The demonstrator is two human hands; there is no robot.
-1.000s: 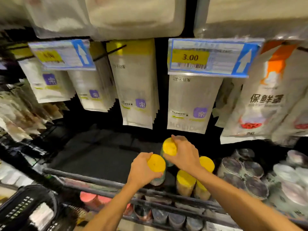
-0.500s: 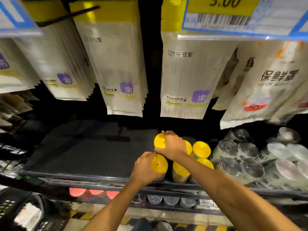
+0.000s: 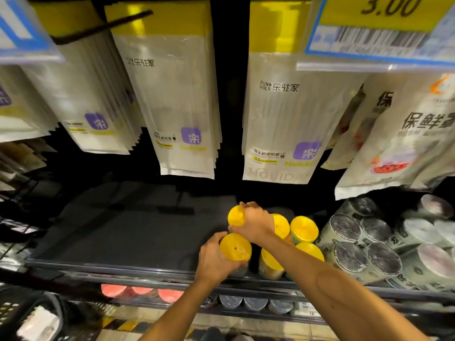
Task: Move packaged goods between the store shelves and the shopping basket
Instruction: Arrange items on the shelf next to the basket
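The left hand [image 3: 215, 258] curls around the near yellow-lidded jar [image 3: 235, 247] at centre frame, just behind the shelf's front rail [image 3: 110, 265]. The right hand [image 3: 254, 222] grips the far yellow-lidded jar [image 3: 235, 215] directly behind it, fingers wrapped over the lid's edge. 4 more jars [image 3: 304, 228] crowd their right side, with foil-topped cups [image 3: 347, 227] packed beyond. Dark shelf floor [image 3: 128, 230] stretches leftward from the hands. Hanging pouches [image 3: 182, 99] end above the shelf's back. The shopping basket [image 3: 29, 313] sits in the lower-left corner, below the rail.
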